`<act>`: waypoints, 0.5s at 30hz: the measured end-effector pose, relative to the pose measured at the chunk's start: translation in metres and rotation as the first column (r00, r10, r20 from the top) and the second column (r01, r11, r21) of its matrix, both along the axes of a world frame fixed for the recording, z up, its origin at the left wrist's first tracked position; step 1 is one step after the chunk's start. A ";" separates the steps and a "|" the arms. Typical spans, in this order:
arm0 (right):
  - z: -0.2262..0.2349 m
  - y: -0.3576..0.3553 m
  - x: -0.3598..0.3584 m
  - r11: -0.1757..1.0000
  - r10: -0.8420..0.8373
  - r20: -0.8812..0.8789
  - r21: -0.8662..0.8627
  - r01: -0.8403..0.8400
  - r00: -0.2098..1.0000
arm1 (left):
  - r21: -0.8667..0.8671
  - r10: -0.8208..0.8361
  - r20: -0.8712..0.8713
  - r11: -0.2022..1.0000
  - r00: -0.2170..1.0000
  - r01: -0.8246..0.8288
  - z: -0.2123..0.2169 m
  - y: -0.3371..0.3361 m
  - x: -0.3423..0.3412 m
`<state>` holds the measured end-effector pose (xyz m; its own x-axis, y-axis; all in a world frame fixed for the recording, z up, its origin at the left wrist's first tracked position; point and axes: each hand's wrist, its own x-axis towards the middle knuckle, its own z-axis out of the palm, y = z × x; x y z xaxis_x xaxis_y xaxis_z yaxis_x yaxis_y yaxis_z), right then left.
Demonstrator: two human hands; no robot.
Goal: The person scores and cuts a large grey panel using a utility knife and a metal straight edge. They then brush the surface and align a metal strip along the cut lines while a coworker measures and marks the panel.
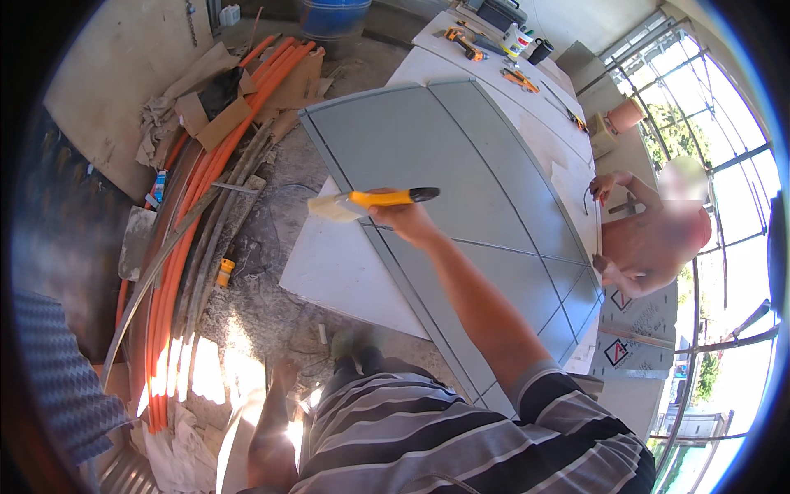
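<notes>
My right hand is closed around a paintbrush with a yellow, black-tipped handle. Its pale bristles point left, and the brush is held up over the left edge of a large grey panel. Dark grooves run along and across that panel, which lies on a white tabletop. Low at my side hangs my left hand, away from the panel; its fingers are too blurred to make out. Across the table, another person's hands are at the panel's far right edge.
Orange pipes, bent strips and an open cardboard box lie on the floor to the left. A yellow-orange cup-like item lies nearby. On the table's far end are a cordless drill, a white tub and tools.
</notes>
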<state>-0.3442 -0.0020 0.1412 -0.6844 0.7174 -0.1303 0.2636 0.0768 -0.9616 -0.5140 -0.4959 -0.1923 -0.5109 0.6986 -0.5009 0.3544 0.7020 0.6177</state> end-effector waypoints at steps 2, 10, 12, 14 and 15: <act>0.012 0.008 -0.001 0.997 -0.056 -0.018 -0.054 0.055 0.998 | -0.021 0.164 0.006 0.986 0.986 -0.164 0.032 0.017 0.001; -0.039 0.012 0.076 0.961 -0.186 0.279 0.253 0.115 0.942 | 0.647 0.369 -0.144 0.737 0.918 -0.195 0.222 0.178 0.029; -0.048 -0.005 0.040 0.991 -0.132 0.091 0.044 0.128 0.987 | 0.766 0.287 -0.143 0.638 0.947 -0.077 0.241 0.220 0.029; -0.050 -0.019 0.036 0.959 -0.256 -0.090 -0.151 0.241 0.962 | 0.780 0.178 -0.151 0.626 0.972 0.006 0.253 0.266 0.028; -0.044 -0.014 0.064 0.901 -0.406 -0.144 -0.225 0.370 0.902 | 0.719 0.077 -0.166 0.692 0.983 0.068 0.257 0.290 0.032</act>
